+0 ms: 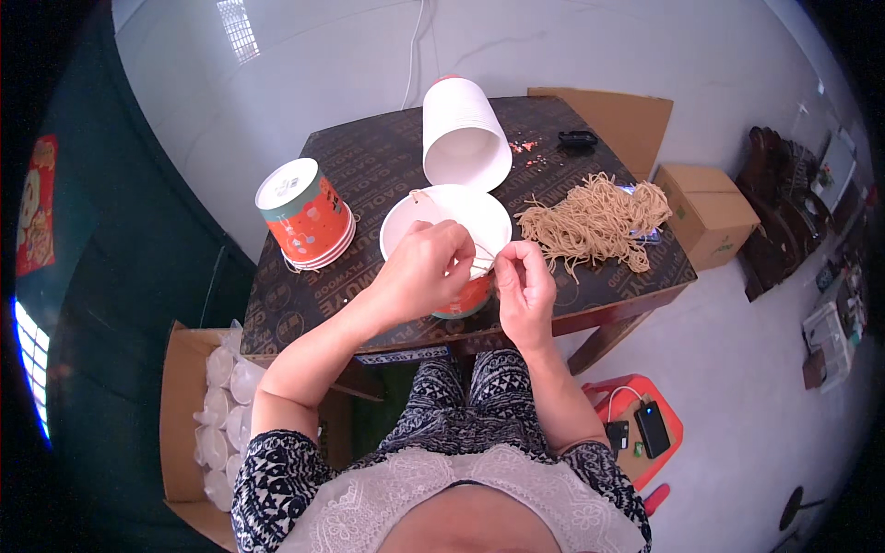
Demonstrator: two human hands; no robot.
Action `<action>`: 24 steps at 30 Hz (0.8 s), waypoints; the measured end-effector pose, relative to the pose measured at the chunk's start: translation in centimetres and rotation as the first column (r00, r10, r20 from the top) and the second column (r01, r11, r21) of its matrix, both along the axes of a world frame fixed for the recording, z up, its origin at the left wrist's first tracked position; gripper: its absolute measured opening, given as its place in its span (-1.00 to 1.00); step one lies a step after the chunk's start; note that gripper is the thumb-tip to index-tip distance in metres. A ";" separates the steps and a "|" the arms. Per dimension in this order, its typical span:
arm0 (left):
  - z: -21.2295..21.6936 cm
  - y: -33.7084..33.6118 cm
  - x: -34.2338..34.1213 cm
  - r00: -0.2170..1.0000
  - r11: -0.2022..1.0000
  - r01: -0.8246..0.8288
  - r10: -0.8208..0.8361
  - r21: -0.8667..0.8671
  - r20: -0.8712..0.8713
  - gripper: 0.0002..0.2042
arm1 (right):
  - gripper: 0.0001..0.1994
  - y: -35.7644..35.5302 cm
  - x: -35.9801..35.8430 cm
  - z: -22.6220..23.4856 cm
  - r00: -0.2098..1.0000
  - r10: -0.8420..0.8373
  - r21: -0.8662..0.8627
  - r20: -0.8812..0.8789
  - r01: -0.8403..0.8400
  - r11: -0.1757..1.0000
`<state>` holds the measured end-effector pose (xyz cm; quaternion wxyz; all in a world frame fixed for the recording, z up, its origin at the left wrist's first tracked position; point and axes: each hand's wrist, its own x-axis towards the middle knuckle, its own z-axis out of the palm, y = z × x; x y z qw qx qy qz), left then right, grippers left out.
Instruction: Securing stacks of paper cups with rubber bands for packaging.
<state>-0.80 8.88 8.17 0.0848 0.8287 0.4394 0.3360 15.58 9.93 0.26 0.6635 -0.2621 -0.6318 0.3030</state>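
Note:
A paper bucket [461, 207], white inside and orange and green outside, stands in front of me on the dark table. My left hand [426, 263] is over its near left rim, its fingers pinched together on a thin beige cord [483, 260]. At the near right rim, my right hand [525, 290] pinches the same cord between thumb and fingertips. A piece of cord also shows at the bucket's far left rim. The exact spot where the cord meets the near rim is partly covered by my fingers.
Upside-down stacked buckets [309, 221] stand at the left of the table [359, 147]. A stack of white buckets [461, 120] lies behind, near a black object [577, 138]. Loose beige cords [595, 221] lie at right. A carton [171, 415] and red stool [636, 392] flank me below.

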 end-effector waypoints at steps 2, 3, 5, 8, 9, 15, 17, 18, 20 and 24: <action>0.0 -0.5 0.0 0.999 0.998 0.036 -0.035 0.043 -0.038 -0.94 | -0.95 -0.1 -0.1 0.0 1.000 -0.006 -0.009 -0.017 0.006 1.000; 0.0 -0.8 0.0 0.998 0.998 0.054 -0.053 0.038 -0.032 -0.94 | -0.95 -0.1 -0.2 0.0 0.999 -0.007 -0.015 -0.034 0.006 1.000; -0.1 -1.1 -0.1 0.997 0.997 0.069 -0.068 0.033 -0.025 -0.93 | -0.95 -0.1 -0.5 -0.1 0.998 -0.009 -0.013 -0.068 0.008 1.000; -0.4 -0.9 -0.1 0.992 0.988 0.121 -0.124 0.101 0.029 -0.93 | -0.94 -0.2 -0.9 -0.1 0.992 -0.033 -0.029 -0.126 0.030 0.999; -0.4 -0.9 -0.1 0.990 0.986 0.132 -0.136 0.101 0.035 -0.92 | -0.93 -0.3 -1.0 -0.1 0.987 -0.054 -0.048 -0.152 0.048 0.998; -0.3 -0.9 -0.2 0.983 0.982 0.165 -0.171 0.092 0.061 -0.92 | -0.93 -0.4 -0.3 0.9 0.977 -0.188 0.094 0.097 0.179 0.979; -0.3 -0.8 -0.2 0.982 0.980 0.172 -0.179 0.104 0.067 -0.92 | -0.92 -0.4 -0.1 0.9 0.972 -0.201 0.130 0.122 0.185 0.974; -0.3 -0.6 -0.1 0.980 0.979 0.173 -0.182 0.105 0.078 -0.92 | -0.91 -0.4 -0.1 0.9 0.966 -0.216 0.166 0.146 0.191 0.967; -0.3 -0.5 -0.1 0.979 0.979 0.173 -0.183 0.106 0.090 -0.92 | -0.90 -0.4 0.2 0.9 0.965 -0.206 0.180 0.163 0.176 0.968; -0.2 -0.3 0.1 0.982 0.987 0.148 -0.154 0.064 0.110 -0.92 | -0.90 -0.8 0.6 1.2 0.971 -0.146 0.153 0.191 0.118 0.981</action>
